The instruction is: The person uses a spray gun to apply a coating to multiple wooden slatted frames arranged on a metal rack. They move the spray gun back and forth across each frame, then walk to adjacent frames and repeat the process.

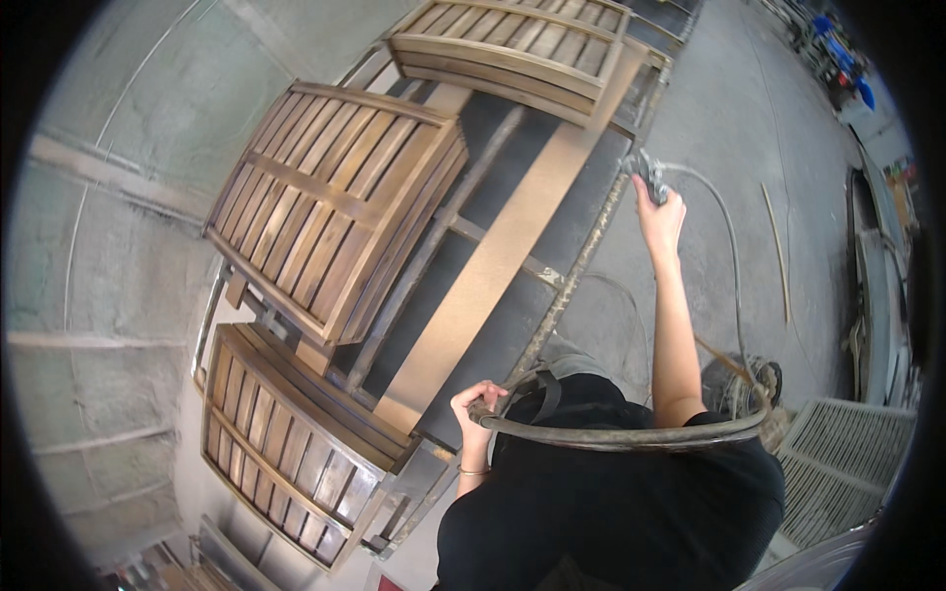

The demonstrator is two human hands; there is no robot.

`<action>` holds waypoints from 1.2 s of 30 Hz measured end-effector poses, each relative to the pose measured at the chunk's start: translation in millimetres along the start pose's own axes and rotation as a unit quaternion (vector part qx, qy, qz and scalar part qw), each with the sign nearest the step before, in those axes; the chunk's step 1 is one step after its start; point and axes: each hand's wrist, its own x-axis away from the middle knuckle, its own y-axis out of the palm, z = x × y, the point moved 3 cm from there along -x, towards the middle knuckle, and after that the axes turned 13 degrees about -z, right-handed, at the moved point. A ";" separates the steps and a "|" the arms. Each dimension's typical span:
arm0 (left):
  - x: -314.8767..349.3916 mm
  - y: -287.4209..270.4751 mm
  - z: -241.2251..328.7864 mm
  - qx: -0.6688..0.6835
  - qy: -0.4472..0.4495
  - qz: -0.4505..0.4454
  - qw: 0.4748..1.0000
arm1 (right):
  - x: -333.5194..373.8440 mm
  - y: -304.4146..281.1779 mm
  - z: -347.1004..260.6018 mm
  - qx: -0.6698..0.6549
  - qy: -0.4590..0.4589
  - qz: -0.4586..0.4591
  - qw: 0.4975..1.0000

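Note:
My right hand (664, 215) is stretched ahead and closed around a grey spray gun (643, 169), its nozzle end beside the rack's right rail. A thin hose runs from the gun back along my right side. Low and to the left, my left hand (477, 402) is closed around a thicker hose (611, 435) that crosses in front of my body. Stacks of brown slatted wooden panels lie on the rack: a far stack (512, 49), a middle stack (335, 197) and a near stack (296, 433). Neither hand touches the panels.
The metal rack's worn rail (581, 261) runs along my side of the stacks. A flat light-brown board (483, 281) lies lengthwise on it. A thin stick (776, 251) rests on the grey floor. A pale ribbed panel (847, 473) stands at the lower right; clutter lines the far right.

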 end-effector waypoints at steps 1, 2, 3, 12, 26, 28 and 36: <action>6.0 2.9 -2.8 -0.002 -0.019 -0.002 1.000 | 15.5 -5.9 13.4 0.047 -0.035 0.042 0.997; 10.8 5.1 -6.1 -0.005 -0.035 0.000 0.999 | 29.2 -6.5 24.7 0.052 0.019 0.033 0.998; 16.6 8.1 -8.7 0.000 -0.037 0.002 0.999 | 34.0 0.6 30.2 0.054 0.107 -0.006 0.993; 40.0 8.3 -13.7 -0.020 -0.024 0.097 0.995 | -75.2 141.3 -141.3 -0.109 0.006 -0.209 0.972; -29.2 47.1 -5.9 -0.035 -0.088 -0.013 0.995 | -64.3 72.5 -80.5 -0.129 0.069 -0.137 0.980; -55.8 64.5 -6.9 0.013 -0.006 -0.120 0.993 | -32.1 19.9 -52.1 -0.222 -0.033 -0.019 0.974; -82.6 80.2 -12.5 0.019 0.026 -0.214 0.976 | -15.7 -7.8 -40.9 -0.202 0.088 -0.028 0.975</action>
